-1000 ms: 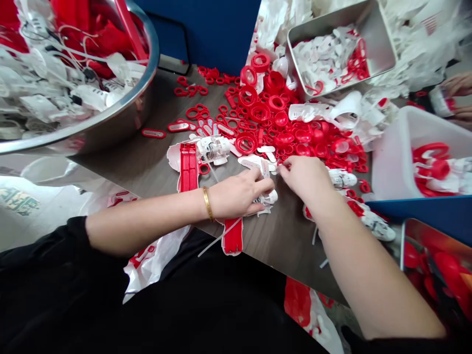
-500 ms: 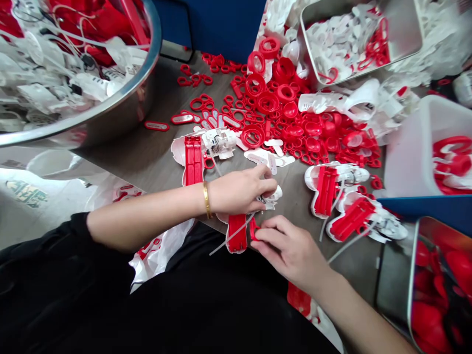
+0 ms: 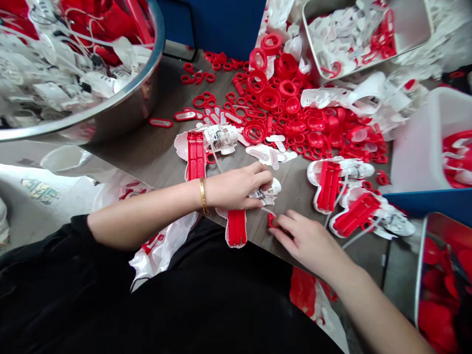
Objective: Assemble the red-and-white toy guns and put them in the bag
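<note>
A red-and-white toy gun half (image 3: 236, 228) lies near the table's front edge, its red handle towards me and its white inner works showing at the upper right. My left hand (image 3: 246, 188) is closed over its upper part, hiding much of it. Just to the right, my right hand (image 3: 300, 238) pinches a small red plastic part (image 3: 271, 220) between thumb and fingers. A thin white tube (image 3: 268, 212) runs from the toy gun towards that part; whether the right fingers also grip the tube is hidden.
Another open toy gun (image 3: 195, 155) lies beyond my left forearm, and two more (image 3: 328, 187) lie to the right. Loose red rings and parts (image 3: 269, 100) are heaped behind. Around stand a big metal bowl (image 3: 160, 37), a metal tray (image 3: 424, 42) and a white bin (image 3: 409, 147).
My right hand has moved right, away from the toy gun, with the small red part. The white tube that lay across the red handle now points right towards that hand. My left hand stays put.
</note>
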Motion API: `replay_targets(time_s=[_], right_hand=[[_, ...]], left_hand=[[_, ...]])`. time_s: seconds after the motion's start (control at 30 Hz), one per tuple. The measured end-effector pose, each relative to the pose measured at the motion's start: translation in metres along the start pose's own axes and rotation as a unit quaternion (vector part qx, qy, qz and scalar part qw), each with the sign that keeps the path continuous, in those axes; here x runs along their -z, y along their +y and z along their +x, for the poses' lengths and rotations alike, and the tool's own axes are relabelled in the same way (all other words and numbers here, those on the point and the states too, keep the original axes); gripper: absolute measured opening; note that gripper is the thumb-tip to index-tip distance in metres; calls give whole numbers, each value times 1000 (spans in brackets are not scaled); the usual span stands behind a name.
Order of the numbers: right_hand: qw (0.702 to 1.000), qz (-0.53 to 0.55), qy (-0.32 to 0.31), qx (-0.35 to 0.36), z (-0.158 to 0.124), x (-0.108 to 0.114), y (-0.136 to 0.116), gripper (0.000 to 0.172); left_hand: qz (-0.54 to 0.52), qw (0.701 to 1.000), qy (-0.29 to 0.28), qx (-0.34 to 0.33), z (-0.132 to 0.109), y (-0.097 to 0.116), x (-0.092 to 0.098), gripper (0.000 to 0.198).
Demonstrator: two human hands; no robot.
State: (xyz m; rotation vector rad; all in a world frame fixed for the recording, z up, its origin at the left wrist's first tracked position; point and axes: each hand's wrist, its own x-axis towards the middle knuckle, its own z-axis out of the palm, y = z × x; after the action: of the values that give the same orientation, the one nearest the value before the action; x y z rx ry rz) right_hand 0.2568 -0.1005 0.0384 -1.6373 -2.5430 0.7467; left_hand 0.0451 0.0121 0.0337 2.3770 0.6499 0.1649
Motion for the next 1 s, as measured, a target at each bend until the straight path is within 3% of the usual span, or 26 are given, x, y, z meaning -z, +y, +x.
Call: replay_targets(time_s=[0.1, 0.17, 0.3, 0.43, 0.67, 0.77, 0.87, 0.93, 1.0], right_hand=[[987, 147, -58, 38, -7, 25, -6, 17], [979, 182, -21, 89, -1, 28, -14, 16], [988, 10, 90, 123, 24, -1, -22, 17], [987, -78, 86, 114, 35, -19, -20, 22], [985, -96, 102, 104, 36, -18, -17, 21], [986, -46, 152, 55, 26, -32, -28, 24], [987, 87, 134, 34, 4, -33, -35, 29], [975, 176, 133, 17, -17, -19, -19, 30], [953, 173, 230, -94, -51, 10, 22, 30]], left_hand=[[-1, 1000, -9, 14, 5, 1, -2, 25], [-1, 1000, -17, 13, 11, 2, -1, 26], [-27, 998, -43, 22, 12, -1, 8, 25], [-56, 998, -19, 2, -8, 0, 10, 24], [-9, 995, 86, 56, -28, 2, -20, 38], [-9, 993, 98, 60, -26, 2, -24, 39], [7, 995, 90, 40, -25, 6, -21, 37], [36, 995, 88, 24, -23, 4, -20, 37], [66, 994, 85, -21, -17, -5, -21, 39]])
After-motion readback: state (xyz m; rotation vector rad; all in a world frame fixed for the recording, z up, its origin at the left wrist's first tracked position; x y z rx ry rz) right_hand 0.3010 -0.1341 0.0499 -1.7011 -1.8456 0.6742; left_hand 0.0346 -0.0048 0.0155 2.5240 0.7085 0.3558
